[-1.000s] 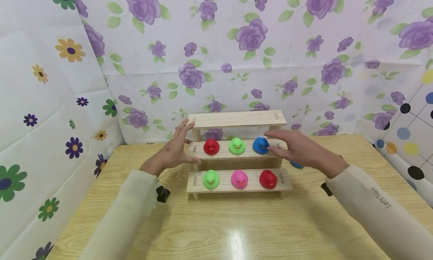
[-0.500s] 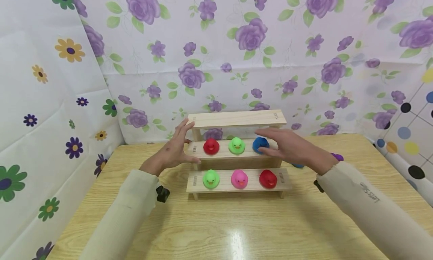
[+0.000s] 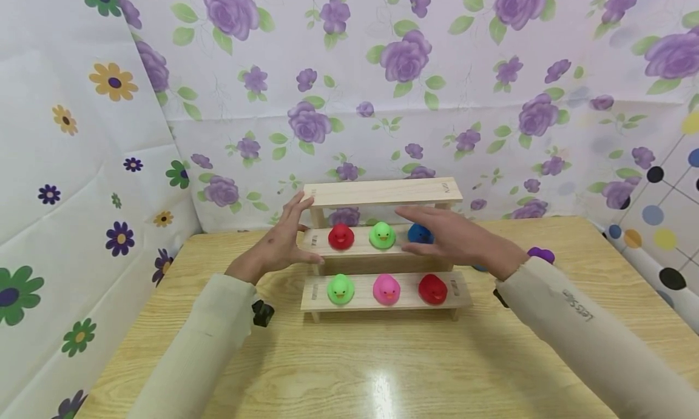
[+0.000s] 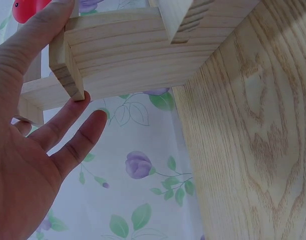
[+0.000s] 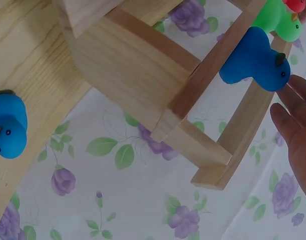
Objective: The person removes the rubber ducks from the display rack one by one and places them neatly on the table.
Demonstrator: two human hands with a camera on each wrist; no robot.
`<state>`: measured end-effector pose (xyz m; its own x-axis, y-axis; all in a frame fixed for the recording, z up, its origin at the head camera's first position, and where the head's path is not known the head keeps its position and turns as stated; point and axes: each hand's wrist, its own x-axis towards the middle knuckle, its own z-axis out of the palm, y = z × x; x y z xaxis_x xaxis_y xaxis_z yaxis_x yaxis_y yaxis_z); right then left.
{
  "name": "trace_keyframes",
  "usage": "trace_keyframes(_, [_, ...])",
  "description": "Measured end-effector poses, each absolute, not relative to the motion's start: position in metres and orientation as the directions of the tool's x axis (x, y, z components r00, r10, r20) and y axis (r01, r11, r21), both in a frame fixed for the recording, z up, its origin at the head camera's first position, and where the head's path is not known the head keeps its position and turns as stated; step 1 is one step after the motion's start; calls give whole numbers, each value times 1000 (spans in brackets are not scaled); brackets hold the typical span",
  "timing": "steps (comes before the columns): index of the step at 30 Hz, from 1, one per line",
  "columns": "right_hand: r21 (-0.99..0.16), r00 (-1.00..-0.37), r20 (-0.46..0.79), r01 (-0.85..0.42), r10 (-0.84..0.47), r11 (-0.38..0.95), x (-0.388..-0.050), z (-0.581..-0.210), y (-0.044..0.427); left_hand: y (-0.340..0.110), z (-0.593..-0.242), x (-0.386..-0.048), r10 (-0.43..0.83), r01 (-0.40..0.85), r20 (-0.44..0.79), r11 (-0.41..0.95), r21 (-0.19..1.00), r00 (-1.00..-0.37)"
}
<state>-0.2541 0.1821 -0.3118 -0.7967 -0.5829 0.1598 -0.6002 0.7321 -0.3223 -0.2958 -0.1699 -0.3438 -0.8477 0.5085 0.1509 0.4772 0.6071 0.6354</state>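
In the head view, my left hand [image 3: 281,240] is at the left end of the three-tier wooden rack [image 3: 382,191], fingers spread and touching its boards. The left wrist view shows the fingers [image 4: 67,117] fairly straight beside the wood. My right hand [image 3: 461,237] has its fingers and thumb extended in front of the blue duck [image 3: 419,232], partly hiding it. In the right wrist view, fingertips [image 5: 284,100] are close to that duck's head [image 5: 255,60]; contact is unclear. Also on the middle board are a red duck [image 3: 341,236] and a green duck [image 3: 382,235].
On the lowest board sit a green duck [image 3: 341,289], a pink duck [image 3: 386,289] and a red duck [image 3: 433,289]. Right of the rack, a purple object [image 3: 541,254] and a blue duck [image 5: 10,125] are on the wooden table [image 3: 349,364]. Floral cloth [image 3: 349,91] hangs behind.
My right hand has moved left across the blue duck, covering more of it. The purple object has come into sight behind the right forearm. My left hand has stayed in place.
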Motion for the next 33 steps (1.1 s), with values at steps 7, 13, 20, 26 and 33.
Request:
trace_keyframes(7, [-349, -787, 176, -611, -591, 710, -261, -311, 171, -171, -344, -295, 508, 478, 153, 608, 634, -848])
trace_keyframes(13, [-459, -769, 222, -624, -599, 632, -267, -308, 161, -170, -344, -296, 502, 471, 150, 607, 640, -852])
trace_keyframes(20, [-545, -793, 207, -580, -573, 605, -272, -306, 149, -169, -345, -296, 507, 475, 153, 603, 640, -849])
trace_keyframes(26, [-570, -795, 201, -570, -572, 592, -277, -307, 138, -169, -344, -296, 515, 484, 155, 601, 636, -843])
trace_keyframes(33, [-544, -783, 177, -583, -596, 604, -281, -310, 126, -170, -343, -296, 508, 471, 146, 604, 643, -849])
